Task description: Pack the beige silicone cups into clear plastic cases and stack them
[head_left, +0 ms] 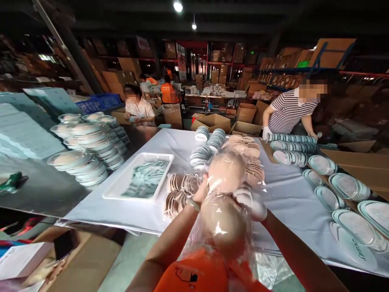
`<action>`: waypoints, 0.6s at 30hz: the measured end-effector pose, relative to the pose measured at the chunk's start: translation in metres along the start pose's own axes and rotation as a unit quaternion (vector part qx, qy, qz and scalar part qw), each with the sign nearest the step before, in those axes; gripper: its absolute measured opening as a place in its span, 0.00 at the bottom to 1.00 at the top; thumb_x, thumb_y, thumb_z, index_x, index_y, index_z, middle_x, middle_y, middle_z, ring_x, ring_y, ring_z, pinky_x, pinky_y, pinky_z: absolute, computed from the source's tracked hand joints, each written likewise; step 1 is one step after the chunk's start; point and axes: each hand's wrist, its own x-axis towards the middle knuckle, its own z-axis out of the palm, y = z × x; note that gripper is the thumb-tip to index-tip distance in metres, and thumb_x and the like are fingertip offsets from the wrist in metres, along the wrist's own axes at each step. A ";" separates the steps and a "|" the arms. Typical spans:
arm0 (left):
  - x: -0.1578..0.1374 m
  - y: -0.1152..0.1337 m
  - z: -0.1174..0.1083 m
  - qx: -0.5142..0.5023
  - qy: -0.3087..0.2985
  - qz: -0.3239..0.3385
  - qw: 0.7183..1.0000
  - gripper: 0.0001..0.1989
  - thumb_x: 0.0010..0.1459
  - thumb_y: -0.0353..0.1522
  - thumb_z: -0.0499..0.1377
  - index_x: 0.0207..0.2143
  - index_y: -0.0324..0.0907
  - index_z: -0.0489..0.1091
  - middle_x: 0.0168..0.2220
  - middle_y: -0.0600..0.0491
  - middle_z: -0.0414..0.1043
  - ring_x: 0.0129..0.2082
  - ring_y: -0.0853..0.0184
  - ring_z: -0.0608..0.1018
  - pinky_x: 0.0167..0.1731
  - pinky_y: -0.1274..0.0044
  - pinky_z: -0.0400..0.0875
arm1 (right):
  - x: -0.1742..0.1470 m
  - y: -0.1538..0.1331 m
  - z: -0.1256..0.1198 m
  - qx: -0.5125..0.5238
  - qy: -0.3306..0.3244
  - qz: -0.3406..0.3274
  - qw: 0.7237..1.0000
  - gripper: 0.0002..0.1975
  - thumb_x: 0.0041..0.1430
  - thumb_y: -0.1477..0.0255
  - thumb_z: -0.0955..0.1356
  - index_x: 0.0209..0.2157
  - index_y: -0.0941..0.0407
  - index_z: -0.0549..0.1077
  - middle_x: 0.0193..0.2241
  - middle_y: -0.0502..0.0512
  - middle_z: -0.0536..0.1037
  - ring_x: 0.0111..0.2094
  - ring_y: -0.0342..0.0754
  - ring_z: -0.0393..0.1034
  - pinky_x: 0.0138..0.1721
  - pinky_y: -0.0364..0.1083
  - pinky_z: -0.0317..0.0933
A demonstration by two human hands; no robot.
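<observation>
In front of my chest is a clear plastic bag (223,221) with stacks of beige rounded, cup-shaped pads (226,170) inside, reaching from my orange top out over the table. My left hand (201,190) grips its left side, its fingertips partly hidden by the bag. On the opposite side, my right hand (251,204), in a white glove, is closed on the plastic. Bagged beige cups (178,200) lie just left of my left hand. More stacked beige cups (253,168) sit beyond my right hand, beside pale green-rimmed round packs (200,154).
A white plastic tray (111,190) of small printed packets stands left on the white-covered table (285,211). Rows of round packs (349,186) line the right edge, where a person in a striped shirt (291,109) handles some. Stacked packs (88,146) stand on the left table.
</observation>
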 end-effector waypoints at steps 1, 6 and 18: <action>-0.007 -0.002 -0.007 -0.009 -0.029 -0.013 0.999 0.25 0.69 0.45 0.54 0.32 0.38 0.83 0.28 0.47 0.81 0.46 0.58 0.85 0.50 0.73 0.80 | 0.002 -0.011 0.006 -0.021 -0.019 -0.009 1.000 0.17 0.76 0.72 0.62 0.31 0.54 0.72 0.31 0.53 0.79 0.34 0.46 0.70 0.42 0.47 0.66; -0.036 -0.022 -0.041 -0.102 -0.138 -0.107 0.979 0.26 0.47 0.50 0.74 0.37 0.38 0.83 0.33 0.45 0.84 0.44 0.50 0.86 0.52 0.63 0.78 | 0.008 -0.032 -0.001 0.005 -0.222 0.046 0.974 0.24 0.77 0.71 0.56 0.30 0.57 0.75 0.33 0.57 0.79 0.35 0.47 0.72 0.38 0.47 0.66; -0.068 -0.034 -0.095 -0.095 0.034 -0.052 0.994 0.25 0.31 0.47 0.79 0.28 0.42 0.78 0.29 0.51 0.82 0.41 0.53 0.84 0.51 0.62 0.77 | 0.066 0.013 0.031 0.365 0.150 0.259 0.881 0.09 0.56 0.60 0.78 0.32 0.50 0.82 0.39 0.52 0.83 0.47 0.52 0.78 0.58 0.55 0.70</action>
